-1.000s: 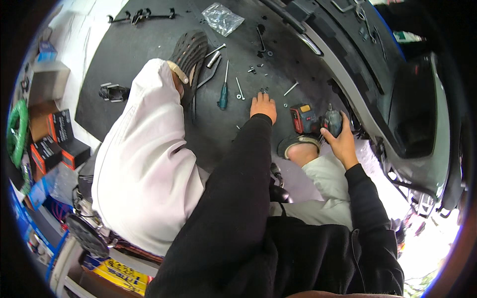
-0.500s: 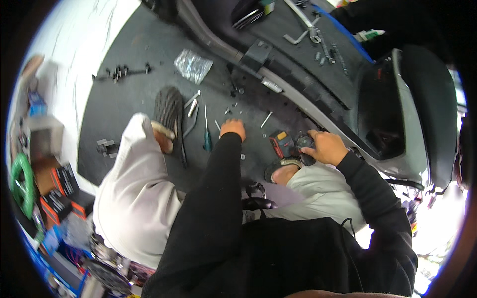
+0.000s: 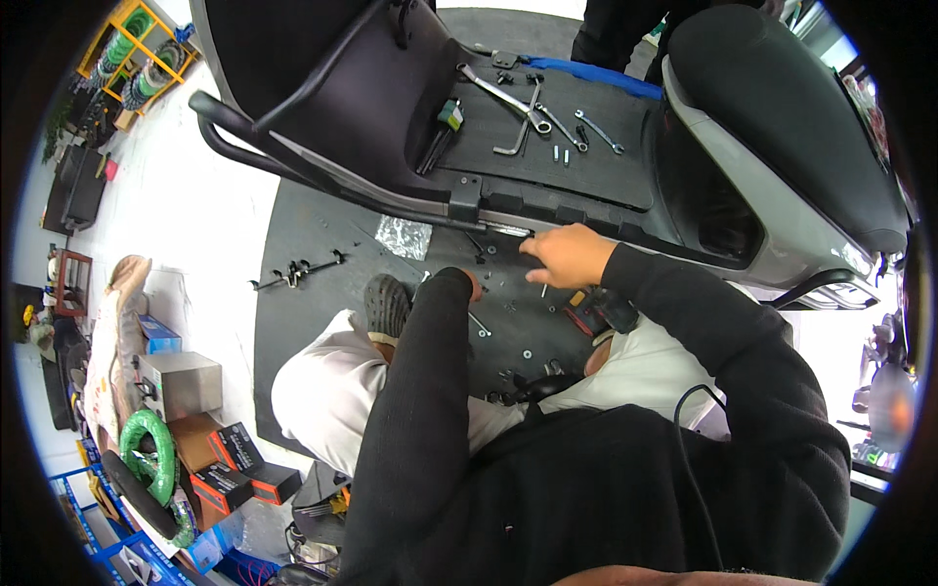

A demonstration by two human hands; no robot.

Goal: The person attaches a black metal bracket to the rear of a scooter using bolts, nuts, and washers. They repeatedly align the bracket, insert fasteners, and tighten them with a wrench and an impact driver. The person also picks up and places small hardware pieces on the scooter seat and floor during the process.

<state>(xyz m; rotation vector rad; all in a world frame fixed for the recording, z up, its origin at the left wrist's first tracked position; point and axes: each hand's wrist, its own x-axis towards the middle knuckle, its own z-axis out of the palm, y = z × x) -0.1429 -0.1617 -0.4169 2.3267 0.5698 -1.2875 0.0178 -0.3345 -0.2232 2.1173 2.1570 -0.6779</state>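
My right hand (image 3: 572,257) is beside the lower side rail of a grey and black scooter (image 3: 586,217). Its thumb and fingers look apart, and I see nothing held between them. Low over the dark mat, my left hand (image 3: 476,285) is mostly covered by its sleeve, so its fingers are hidden. Small screws and washers, including a washer (image 3: 528,355), lie around it, with a bolt (image 3: 480,324) close by. A black and red cordless power tool (image 3: 598,311) rests by my right foot, below the right forearm.
Wrenches (image 3: 508,100) and an L-shaped bar lie on the scooter's footboard. A clear plastic bag (image 3: 404,236) and a black bracket (image 3: 298,270) are on the mat (image 3: 303,220). Boxes (image 3: 234,447) and a green-wrapped tyre (image 3: 149,449) stand at left. Another person's dark-clothed legs (image 3: 616,39) are beyond.
My right hand has let go of the power tool and moved up to the scooter's side rail. The view has shifted, showing more of the footboard. My left hand is now more hidden by its sleeve.
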